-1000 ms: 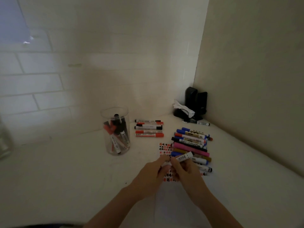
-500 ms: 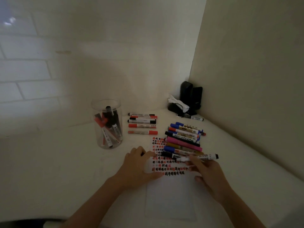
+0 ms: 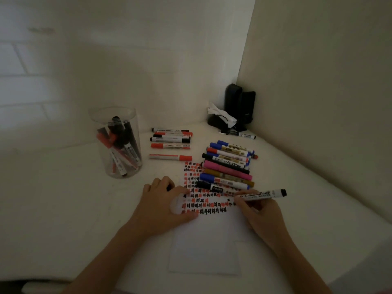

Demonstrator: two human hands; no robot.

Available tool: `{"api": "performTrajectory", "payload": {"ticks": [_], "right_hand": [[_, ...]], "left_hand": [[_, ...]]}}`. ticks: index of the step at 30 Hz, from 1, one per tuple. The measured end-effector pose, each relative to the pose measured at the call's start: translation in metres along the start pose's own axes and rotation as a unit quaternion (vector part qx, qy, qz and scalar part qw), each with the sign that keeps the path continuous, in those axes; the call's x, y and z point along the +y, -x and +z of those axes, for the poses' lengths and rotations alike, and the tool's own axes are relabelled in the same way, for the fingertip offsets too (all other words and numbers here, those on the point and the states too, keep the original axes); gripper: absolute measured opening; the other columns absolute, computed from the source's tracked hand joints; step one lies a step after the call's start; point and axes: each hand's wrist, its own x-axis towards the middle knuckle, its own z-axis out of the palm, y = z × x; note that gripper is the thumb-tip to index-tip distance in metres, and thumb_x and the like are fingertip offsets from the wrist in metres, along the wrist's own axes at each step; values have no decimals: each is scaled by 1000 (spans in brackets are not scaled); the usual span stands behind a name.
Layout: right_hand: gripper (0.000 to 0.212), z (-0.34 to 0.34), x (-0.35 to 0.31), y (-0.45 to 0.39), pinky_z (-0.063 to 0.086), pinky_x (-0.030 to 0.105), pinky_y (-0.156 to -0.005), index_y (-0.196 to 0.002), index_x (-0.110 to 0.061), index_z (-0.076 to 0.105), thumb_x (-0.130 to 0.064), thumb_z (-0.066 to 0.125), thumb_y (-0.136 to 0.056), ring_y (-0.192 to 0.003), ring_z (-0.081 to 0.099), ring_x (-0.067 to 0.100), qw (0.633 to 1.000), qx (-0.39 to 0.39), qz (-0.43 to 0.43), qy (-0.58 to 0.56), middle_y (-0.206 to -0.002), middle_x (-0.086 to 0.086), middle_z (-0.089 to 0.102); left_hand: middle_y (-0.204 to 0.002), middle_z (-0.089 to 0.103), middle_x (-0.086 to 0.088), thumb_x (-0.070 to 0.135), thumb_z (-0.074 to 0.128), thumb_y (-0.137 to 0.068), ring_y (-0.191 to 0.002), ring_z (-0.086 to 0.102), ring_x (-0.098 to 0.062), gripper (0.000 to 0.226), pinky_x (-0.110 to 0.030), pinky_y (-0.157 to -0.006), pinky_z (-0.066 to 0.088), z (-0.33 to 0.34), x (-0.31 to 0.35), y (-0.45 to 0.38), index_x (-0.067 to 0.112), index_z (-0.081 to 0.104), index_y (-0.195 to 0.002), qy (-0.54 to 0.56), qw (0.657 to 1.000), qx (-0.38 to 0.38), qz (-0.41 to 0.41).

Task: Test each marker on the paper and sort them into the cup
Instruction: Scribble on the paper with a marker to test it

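A second ago both our hands were uncapping; now our right hand [image 3: 261,211] pinches the marker [image 3: 259,195] in its fingers, tip on the paper [image 3: 204,245] at frame centre, so testing has begun. Our left hand [image 3: 163,205] lies fingers spread on the sheet; the cup [image 3: 116,143] waits upper left on the tabletop [image 3: 63,209]

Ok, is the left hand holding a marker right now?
No, the left hand rests on the paper with no marker visible in it; only the right hand grips a marker.
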Motion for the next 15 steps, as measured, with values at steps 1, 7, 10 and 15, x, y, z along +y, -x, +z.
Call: {"api": "performTrajectory", "payload": {"ticks": [1,7,10,15], "right_hand": [[12,-1,1,0,46,14,-52,-87,-27,69,-38,68,-83,-55,61,-4,1000,2,2,8,-71,-7,69],[17,-1,3,4,43,9,-50,-94,-22,64,-36,68,-84,-59,57,2,1000,21,-11,11,-75,-9,65],[14,-2,0,6,43,6,-53,-97,-24,61,-34,64,-87,-64,57,0,1000,9,-21,10,-79,-15,61],[7,0,-5,10,43,1,-58,-89,-33,58,-33,65,-87,-70,57,-9,999,-9,-38,18,-82,-23,59]], "left_hand": [[-98,39,13,95,29,-62,-93,35,-7,78,-31,-84,31,0,0,0,47,52,-120,2,1000,0,-1],[-97,39,14,95,27,-61,-92,36,-7,79,-32,-85,31,1,-1,0,47,52,-118,-2,1000,4,-3],[-97,39,14,95,30,-63,-92,36,-7,77,-32,-83,30,3,-2,0,46,53,-118,1,1000,9,0],[-97,40,14,94,32,-63,-93,37,-7,75,-32,-84,30,3,-3,0,47,53,-117,-2,1000,8,-2]]}}
